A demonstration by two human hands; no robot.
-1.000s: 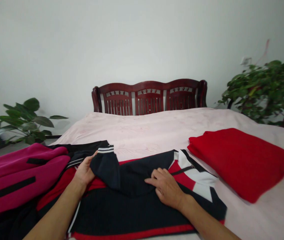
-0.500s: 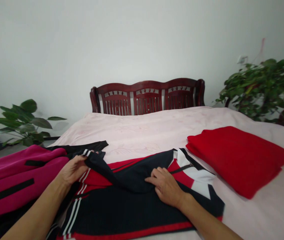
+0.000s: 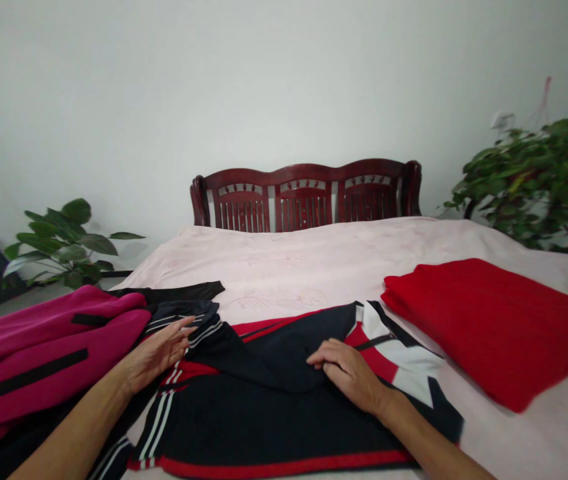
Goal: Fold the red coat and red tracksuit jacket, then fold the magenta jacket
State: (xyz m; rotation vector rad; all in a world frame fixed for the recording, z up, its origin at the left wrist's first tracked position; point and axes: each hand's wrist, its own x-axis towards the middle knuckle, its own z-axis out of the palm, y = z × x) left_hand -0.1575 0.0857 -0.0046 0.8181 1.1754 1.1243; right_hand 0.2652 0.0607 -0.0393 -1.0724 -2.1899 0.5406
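Observation:
A navy, red and white zip jacket (image 3: 274,420) lies flat before me, its collar to the right and its striped hem to the left. One navy sleeve is folded across the body, with the white-striped cuff (image 3: 207,335) near the left hem. My left hand (image 3: 157,357) is beside this cuff, fingers stretched out and holding nothing. My right hand (image 3: 349,373) rests on the sleeve near the chest, its fingers curled and pressed together at the fabric. Its fingertips are partly hidden.
A magenta garment with black strips (image 3: 54,347) lies at the left over dark clothes. At the right is a folded red garment (image 3: 494,327). A pink sheet (image 3: 284,267) covers the bed below a dark wooden headboard (image 3: 304,200). Leafy plants (image 3: 539,180) flank the bed.
My left hand has let go of the sleeve's cuff, which now lies on the jacket. The right hand's fingers have curled in more. The whole view has shifted slightly.

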